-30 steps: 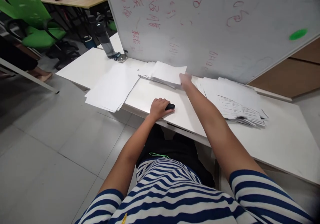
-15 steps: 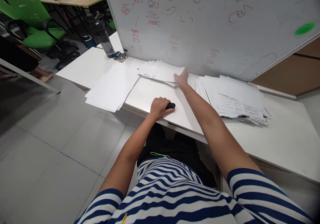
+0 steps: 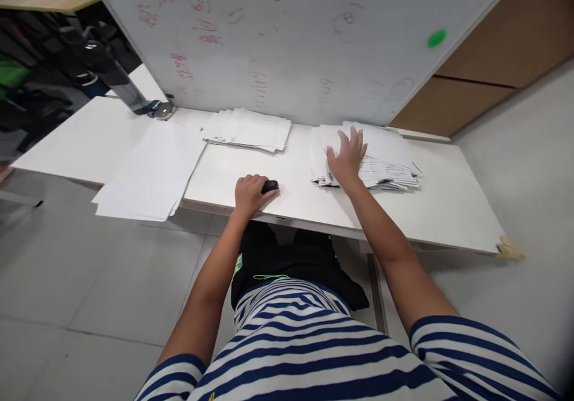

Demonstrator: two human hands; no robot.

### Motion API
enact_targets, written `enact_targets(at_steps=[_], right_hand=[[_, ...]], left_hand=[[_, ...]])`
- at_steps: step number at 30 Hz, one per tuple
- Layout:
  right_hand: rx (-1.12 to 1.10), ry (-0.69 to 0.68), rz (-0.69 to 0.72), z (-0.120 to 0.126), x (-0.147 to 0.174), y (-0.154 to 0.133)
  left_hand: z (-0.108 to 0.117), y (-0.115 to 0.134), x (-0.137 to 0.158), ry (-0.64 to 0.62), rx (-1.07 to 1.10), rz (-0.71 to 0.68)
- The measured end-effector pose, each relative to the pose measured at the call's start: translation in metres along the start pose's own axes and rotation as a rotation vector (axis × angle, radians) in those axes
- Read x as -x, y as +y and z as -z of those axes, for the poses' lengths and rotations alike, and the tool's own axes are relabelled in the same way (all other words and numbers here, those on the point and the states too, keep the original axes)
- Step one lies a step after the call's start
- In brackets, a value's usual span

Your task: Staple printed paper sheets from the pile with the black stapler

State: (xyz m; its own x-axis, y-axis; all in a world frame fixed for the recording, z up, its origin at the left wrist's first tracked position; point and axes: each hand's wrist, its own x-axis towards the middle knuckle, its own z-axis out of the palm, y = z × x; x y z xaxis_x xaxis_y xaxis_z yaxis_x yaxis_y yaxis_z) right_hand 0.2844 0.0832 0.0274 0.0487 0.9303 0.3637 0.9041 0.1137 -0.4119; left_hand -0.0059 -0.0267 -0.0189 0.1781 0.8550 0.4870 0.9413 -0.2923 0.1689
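Note:
My left hand (image 3: 250, 195) rests near the table's front edge, its fingers closed around a small black object (image 3: 269, 186) with a rounded end. Most of that object is hidden in my palm, so its kind is unclear. Spread fingers mark my right hand (image 3: 347, 157), which is over the right-hand stack of papers (image 3: 390, 150); whether it touches the sheets I cannot tell. Printed lines and dark marks show on that stack. Between the hands and the whiteboard lies a smaller pile of papers (image 3: 251, 129). Farther left, blank-looking sheets (image 3: 150, 171) overhang the front edge.
A whiteboard (image 3: 287, 48) with red writing stands along the back of the white table (image 3: 448, 216). At the left are a dark water bottle (image 3: 128, 90) and a small round item (image 3: 164, 111). Beige tape (image 3: 510, 249) covers the right front corner.
My right hand has left the middle paper pile and moved right to the right-hand stack, its fingers now spread. My left hand keeps the black object. The view has turned right.

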Motion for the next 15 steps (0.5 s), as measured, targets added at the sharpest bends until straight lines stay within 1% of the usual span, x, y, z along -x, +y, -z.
enact_targets(at_steps=[1, 3, 6, 7, 9, 15], right_hand=[[0.068, -0.007, -0.059, 0.009, -0.002, 0.016], [0.169, -0.063, -0.176, 0.022, -0.007, 0.044], [0.166, -0.181, -0.29, 0.031, -0.013, 0.073], [0.147, -0.205, -0.3, 0.032, -0.013, 0.078], [0.129, -0.211, -0.293, 0.033, -0.012, 0.082], [0.154, -0.134, -0.223, 0.032, -0.011, 0.08]], left_hand=[[-0.001, -0.001, 0.0, 0.012, -0.006, -0.004], [-0.004, -0.003, -0.001, 0.031, -0.013, -0.01], [-0.005, -0.004, -0.001, 0.047, -0.012, -0.004], [-0.005, -0.004, -0.001, 0.049, -0.007, 0.004], [-0.004, -0.004, -0.001, 0.051, 0.008, 0.022], [-0.002, -0.003, -0.002, 0.052, 0.008, 0.037]])
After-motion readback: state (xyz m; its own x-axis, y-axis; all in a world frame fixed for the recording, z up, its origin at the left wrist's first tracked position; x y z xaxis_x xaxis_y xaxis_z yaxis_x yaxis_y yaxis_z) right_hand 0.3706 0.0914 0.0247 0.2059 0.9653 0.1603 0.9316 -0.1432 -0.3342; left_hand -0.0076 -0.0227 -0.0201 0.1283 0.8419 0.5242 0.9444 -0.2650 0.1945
